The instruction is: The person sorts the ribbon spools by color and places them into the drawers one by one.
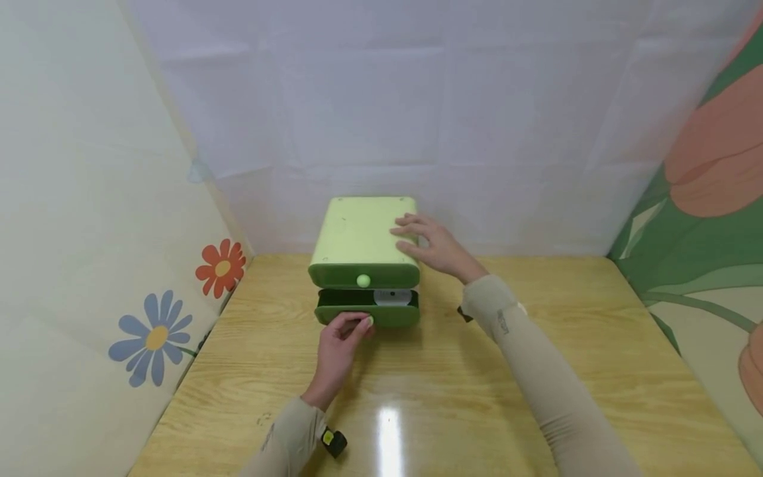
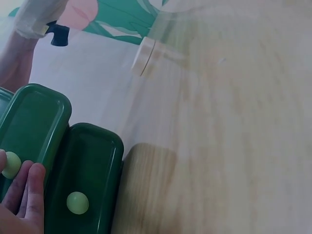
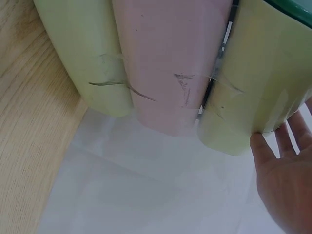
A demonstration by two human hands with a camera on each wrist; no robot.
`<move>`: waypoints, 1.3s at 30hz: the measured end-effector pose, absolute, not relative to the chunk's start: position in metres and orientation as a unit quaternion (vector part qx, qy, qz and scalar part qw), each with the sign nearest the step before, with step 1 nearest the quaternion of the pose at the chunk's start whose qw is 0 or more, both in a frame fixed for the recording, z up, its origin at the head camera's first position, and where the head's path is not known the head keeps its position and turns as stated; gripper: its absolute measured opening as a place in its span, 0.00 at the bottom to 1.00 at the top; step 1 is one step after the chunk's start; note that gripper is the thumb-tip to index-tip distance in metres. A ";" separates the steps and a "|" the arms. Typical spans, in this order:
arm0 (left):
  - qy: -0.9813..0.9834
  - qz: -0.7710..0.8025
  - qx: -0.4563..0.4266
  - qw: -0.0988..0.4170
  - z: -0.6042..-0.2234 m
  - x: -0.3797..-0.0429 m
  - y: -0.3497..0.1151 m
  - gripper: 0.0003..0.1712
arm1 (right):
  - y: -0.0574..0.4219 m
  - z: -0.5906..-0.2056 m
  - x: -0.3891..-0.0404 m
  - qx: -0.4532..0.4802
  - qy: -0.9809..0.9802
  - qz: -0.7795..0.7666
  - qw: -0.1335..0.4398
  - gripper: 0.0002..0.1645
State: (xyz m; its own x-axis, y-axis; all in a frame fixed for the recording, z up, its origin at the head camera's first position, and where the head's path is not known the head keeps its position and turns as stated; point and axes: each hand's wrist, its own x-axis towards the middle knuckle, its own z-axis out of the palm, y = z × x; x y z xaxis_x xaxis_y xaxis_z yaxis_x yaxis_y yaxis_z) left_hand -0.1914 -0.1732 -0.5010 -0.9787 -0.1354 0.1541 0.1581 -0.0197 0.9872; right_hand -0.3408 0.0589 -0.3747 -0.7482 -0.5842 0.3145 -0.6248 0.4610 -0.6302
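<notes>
A light green drawer cabinet (image 1: 363,232) with dark green fronts stands against the back wall. Its middle drawer (image 1: 393,317) is pulled partly out, and a white rounded thing (image 1: 392,297) with dark marks lies inside. My left hand (image 1: 336,354) pinches that drawer's pale green knob (image 2: 11,165) between thumb and fingers. The top drawer, with its own knob (image 1: 363,281), is closed. Below the pulled drawer, the bottom drawer (image 2: 92,161) shows in the left wrist view. My right hand (image 1: 438,248) rests with extended fingers on the cabinet's top right edge.
The cabinet stands on a wooden table (image 1: 477,397). A white round-edged thing (image 2: 144,56) is on the table, seen in the left wrist view. White cloth (image 1: 369,99) hangs behind, and flower-printed panels (image 1: 709,165) flank the table. The cabinet's middle tier (image 3: 170,63) is pink.
</notes>
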 end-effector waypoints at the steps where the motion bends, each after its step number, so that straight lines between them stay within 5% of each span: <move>1: -0.692 -0.715 -0.010 0.105 -0.501 -0.193 -0.173 0.12 | 0.059 -0.375 -0.341 0.354 -0.854 0.381 0.028 0.29; 39: -0.684 -0.718 -0.014 0.127 -0.496 -0.222 -0.170 0.12 | 0.058 -0.375 -0.341 0.347 -0.853 0.388 0.026 0.27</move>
State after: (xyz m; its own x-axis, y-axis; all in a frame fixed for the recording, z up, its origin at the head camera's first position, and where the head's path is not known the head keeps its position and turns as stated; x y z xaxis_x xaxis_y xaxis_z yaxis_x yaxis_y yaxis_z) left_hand -0.2218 -0.1697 -0.4963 -0.9674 -0.1633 0.1935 0.2013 -0.0325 0.9790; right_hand -0.3407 0.0580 -0.3752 -0.7575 -0.5721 0.3143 -0.6131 0.4583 -0.6435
